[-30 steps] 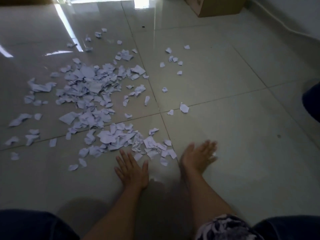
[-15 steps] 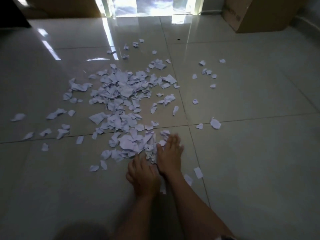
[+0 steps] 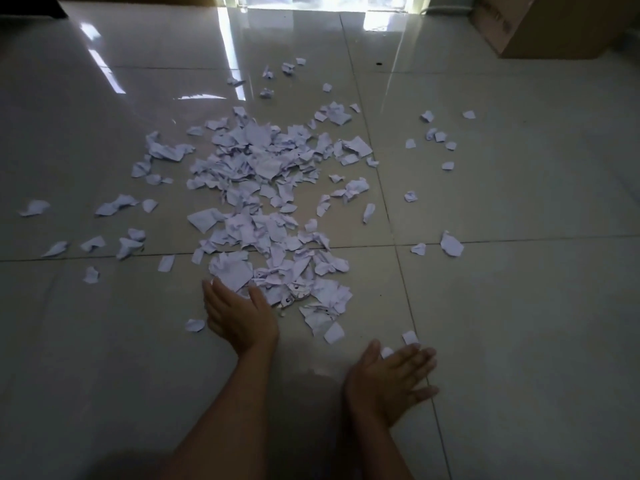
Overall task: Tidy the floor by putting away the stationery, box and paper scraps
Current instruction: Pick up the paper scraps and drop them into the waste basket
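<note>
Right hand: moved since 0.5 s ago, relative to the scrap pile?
Yes. The right hand has pulled back and rightward from the near edge of the paper scrap pile, where it was touching; it is now open beside two stray scraps.

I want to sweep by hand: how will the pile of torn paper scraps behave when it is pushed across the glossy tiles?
The paper scraps look thin and crumpled, so probably light and floppy. On the shiny tile floor they should slide easily, but loose pieces may scatter past the left hand.
</note>
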Available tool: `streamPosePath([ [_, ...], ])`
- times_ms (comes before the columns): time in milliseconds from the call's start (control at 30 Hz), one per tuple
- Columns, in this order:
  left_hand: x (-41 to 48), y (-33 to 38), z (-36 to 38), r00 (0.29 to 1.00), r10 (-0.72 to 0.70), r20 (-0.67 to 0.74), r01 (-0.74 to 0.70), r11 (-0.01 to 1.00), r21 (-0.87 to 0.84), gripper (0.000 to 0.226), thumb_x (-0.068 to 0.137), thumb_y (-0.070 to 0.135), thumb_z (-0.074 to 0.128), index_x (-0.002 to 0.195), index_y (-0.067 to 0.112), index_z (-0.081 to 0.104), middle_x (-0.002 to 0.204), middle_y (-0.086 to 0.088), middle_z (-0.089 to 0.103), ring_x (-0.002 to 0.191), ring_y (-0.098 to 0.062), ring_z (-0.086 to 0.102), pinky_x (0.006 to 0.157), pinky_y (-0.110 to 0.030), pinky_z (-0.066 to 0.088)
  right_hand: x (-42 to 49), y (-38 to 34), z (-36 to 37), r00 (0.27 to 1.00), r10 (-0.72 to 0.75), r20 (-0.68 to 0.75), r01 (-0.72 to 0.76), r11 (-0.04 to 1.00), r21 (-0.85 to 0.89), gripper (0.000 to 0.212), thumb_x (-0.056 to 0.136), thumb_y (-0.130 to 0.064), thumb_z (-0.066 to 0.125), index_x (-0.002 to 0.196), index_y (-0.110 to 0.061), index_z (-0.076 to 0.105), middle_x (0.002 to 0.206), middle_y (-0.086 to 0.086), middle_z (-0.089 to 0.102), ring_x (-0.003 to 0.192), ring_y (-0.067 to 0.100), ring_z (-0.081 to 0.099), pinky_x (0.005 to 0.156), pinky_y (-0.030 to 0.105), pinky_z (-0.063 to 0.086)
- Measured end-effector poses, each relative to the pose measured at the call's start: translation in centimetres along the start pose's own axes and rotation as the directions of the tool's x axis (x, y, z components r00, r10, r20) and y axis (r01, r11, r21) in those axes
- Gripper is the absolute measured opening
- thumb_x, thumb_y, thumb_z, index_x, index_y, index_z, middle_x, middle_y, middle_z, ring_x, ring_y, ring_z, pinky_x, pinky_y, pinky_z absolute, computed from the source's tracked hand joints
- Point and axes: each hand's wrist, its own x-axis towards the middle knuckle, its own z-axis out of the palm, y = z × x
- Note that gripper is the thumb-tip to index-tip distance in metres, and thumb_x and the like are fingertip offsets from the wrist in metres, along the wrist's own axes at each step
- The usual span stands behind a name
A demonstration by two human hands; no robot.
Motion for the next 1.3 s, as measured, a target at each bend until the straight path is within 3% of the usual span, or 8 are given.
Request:
streamPosePath([
  [200,-0.4,1.2,1.5,0.949,0.153,0.275,-0.181,0.98,0.081,0.053,0.099,0.036,0.034,0.142,0.006,0.036,0.157,-0.012,0.022,0.148,-0.026,0.007,0.119,-0.042,0.009,1.9,-3.5,1.7,0.948,-0.269,0.169,0.294,0.945,-0.144,0.068,0.099,-0.045,0.019,0.15,-0.006,-0.003,0.16,0.012,-0.01,0.148,0.023,-0.011,0.114,0.045,-0.015],
  [367,-1.6,3.4,3.0,0.944,0.152,0.293,-0.142,0.988,-0.057,0.051,0.099,0.034,0.034,0.142,0.008,0.036,0.155,-0.008,0.03,0.147,-0.021,0.013,0.12,-0.039,0.01,3.7,-9.1,1.7,0.706,-0.6,0.377,0.669,0.74,-0.074,0.062,0.101,-0.042,0.019,0.152,-0.013,-0.003,0.158,0.007,-0.019,0.143,0.021,-0.026,0.113,0.043,-0.016],
  [533,-1.8,7.4,3.4,0.961,0.013,0.275,0.011,0.996,-0.087,0.053,0.098,0.033,0.036,0.144,0.009,0.031,0.157,-0.008,0.025,0.146,-0.022,0.017,0.116,-0.041,0.018,8.8,-12.0,-3.1,0.846,-0.509,0.16,0.515,0.857,0.004,0.035,0.098,-0.023,0.036,0.122,-0.002,0.052,0.134,0.02,0.047,0.133,0.034,0.034,0.11,0.043,0.026],
  [700,0.6,9.1,3.8,0.986,-0.04,0.159,0.053,0.996,-0.076,0.053,0.095,0.031,0.043,0.141,0.009,0.034,0.157,-0.01,0.023,0.145,-0.026,0.019,0.114,-0.046,0.019,16.3,-10.5,-5.6,0.961,-0.21,0.179,0.212,0.977,0.004,0.05,0.097,-0.032,0.04,0.136,0.0,0.041,0.147,0.024,0.032,0.137,0.035,0.026,0.111,0.045,0.025],
  [800,4.4,7.8,4.7,0.995,0.025,0.093,-0.027,0.999,0.021,0.053,0.094,0.034,0.043,0.141,0.012,0.035,0.157,-0.009,0.021,0.146,-0.027,0.017,0.114,-0.049,0.018,19.0,-8.8,-4.7,0.857,-0.399,0.327,0.474,0.859,-0.193,0.059,0.098,-0.045,0.032,0.147,-0.013,0.026,0.159,0.013,0.009,0.148,0.027,0.002,0.116,0.052,0.004],
  [1033,8.9,7.2,5.4,0.968,0.111,0.225,-0.13,0.989,0.069,0.051,0.098,0.036,0.032,0.145,0.016,0.03,0.156,-0.007,0.025,0.145,-0.028,0.017,0.118,-0.046,0.014,12.5,-11.5,0.1,0.642,-0.696,0.321,0.693,0.706,0.144,0.071,0.092,-0.063,0.02,0.151,-0.028,0.0,0.161,-0.001,-0.005,0.147,0.012,-0.012,0.112,0.033,-0.018],
  [1200,7.6,6.3,6.3,0.907,0.265,0.328,-0.319,0.94,0.123,0.048,0.102,0.027,0.023,0.148,0.014,0.024,0.159,-0.007,0.018,0.148,-0.025,0.01,0.119,-0.036,0.01,9.2,-15.3,4.4,0.64,-0.708,0.3,0.725,0.685,0.07,0.056,0.101,-0.04,0.021,0.151,-0.014,0.015,0.16,0.011,0.009,0.149,0.022,0.0,0.116,0.036,-0.012],
  [1300,6.2,5.8,6.3,0.892,0.306,0.332,-0.319,0.948,-0.016,0.047,0.102,0.018,0.023,0.148,0.008,0.019,0.159,-0.01,0.016,0.148,-0.023,0.011,0.12,-0.031,0.007,8.3,-17.6,5.4,0.66,-0.704,0.265,0.68,0.709,0.189,0.049,0.103,-0.027,0.023,0.148,-0.008,0.024,0.158,0.008,0.02,0.148,0.019,0.01,0.118,0.036,-0.005],
])
